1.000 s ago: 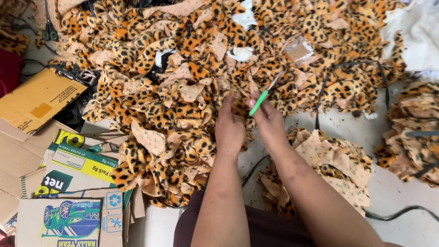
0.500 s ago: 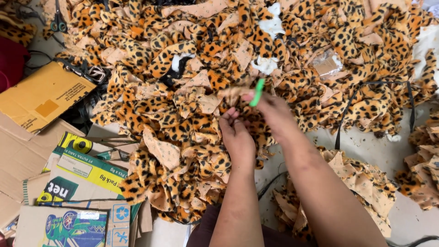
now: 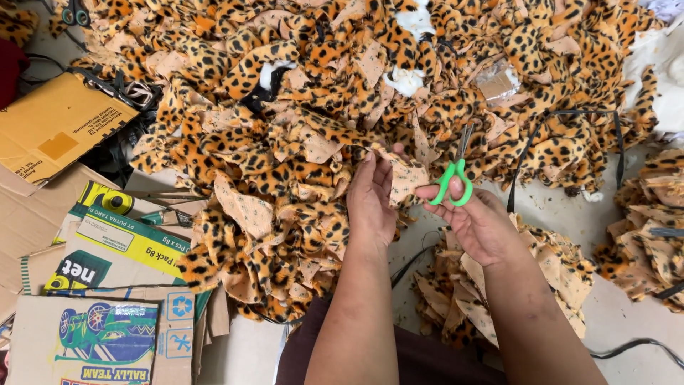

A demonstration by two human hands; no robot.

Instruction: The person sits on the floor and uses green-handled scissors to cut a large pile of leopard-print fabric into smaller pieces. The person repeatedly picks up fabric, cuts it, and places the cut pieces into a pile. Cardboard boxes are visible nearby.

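The left hand is pinching a fuzzy leopard-print fabric piece — tan backing up — at the edge of the big plush scrap heap. The right hand is gripping green-handled scissors — blades pointing up. Flattened cardboard boxes are lying left.

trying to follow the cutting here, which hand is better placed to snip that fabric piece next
Right. The right hand already has fingers through the green scissors, blades up beside the leopard-print fabric piece. The left hand is occupied holding that piece up.
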